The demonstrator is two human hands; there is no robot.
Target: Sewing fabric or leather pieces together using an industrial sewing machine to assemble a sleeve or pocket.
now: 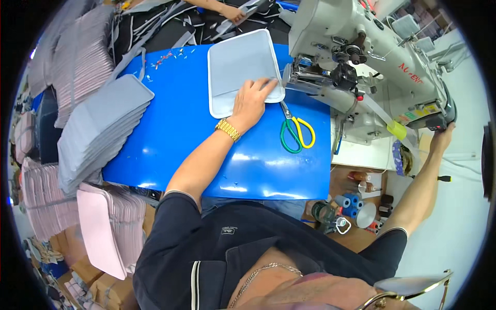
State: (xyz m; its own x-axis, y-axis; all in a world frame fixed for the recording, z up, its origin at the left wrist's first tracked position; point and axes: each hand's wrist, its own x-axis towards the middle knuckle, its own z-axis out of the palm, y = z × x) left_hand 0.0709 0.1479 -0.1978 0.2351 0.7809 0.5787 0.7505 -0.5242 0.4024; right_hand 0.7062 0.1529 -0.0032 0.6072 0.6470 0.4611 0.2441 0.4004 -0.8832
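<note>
My left hand (251, 98) lies on a grey rectangular fabric panel (243, 57) with rounded corners and white edging, its fingers apart and pressing near the lower right corner. The panel's right edge is beside the needle area of a sewing machine (330, 77). At the far right, my right hand (444, 137) is closed on the machine's dark handwheel (451, 98); some of its fingers are hidden. Just below my left hand, scissors (292, 128) with one green and one yellow handle rest on the blue table, their tips partly under the panel.
On the left stand a stack of grey panels (103, 124) and bundles of pink panels (95, 222). Thread scraps (168, 59) dot the blue tabletop (170, 134). Another person's hand (233, 14) is among dark strips at the back. Thread spools (351, 204) sit below right.
</note>
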